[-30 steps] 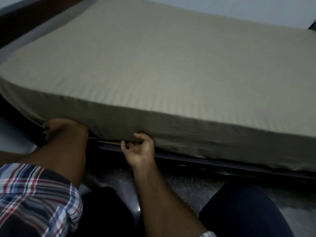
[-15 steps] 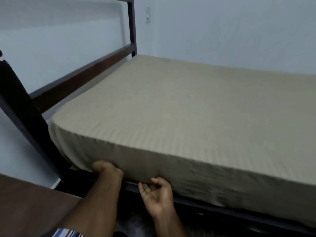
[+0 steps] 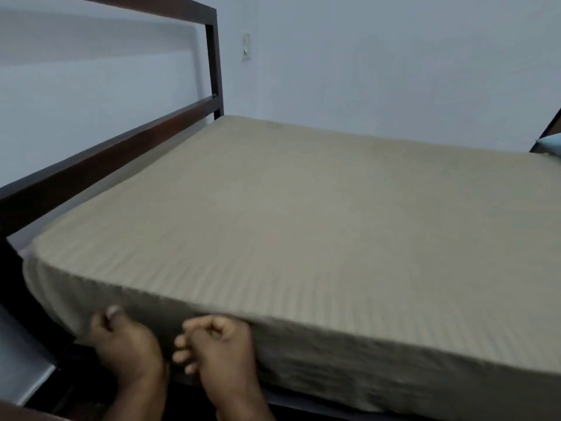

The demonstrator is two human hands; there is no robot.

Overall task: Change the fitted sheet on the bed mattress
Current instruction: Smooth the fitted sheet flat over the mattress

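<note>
So the fitted sheet, tan with faint stripes, covers the whole mattress and fills most of the frame, pulled smooth across the top and wrapped down over the near side wall. Both hands are at the lower left of the frame, on that near side wall close to the rounded near-left corner. The left hand has its fingers curled with the thumb up against the cloth; the frame is blurry there, but it looks like it grips a bit of the sheet. The right hand sits just beside it, fingers bunched in, pinching sheet fabric right under the top edge, where the cloth ripples a little.

Edges: the sheet's bottom hem runs along the lower right of the frame, just above the dark bed frame. The wooden headboard rail runs diagonally up the left side, tight against the mattress edge, so not much gap there. The wall comes right up to the far edge at the top, with a light switch in the corner. A pale blue something pokes in at the right edge, can't tell what it is. The only open room is the dark floor strip at the bottom left, beside the hands.
</note>
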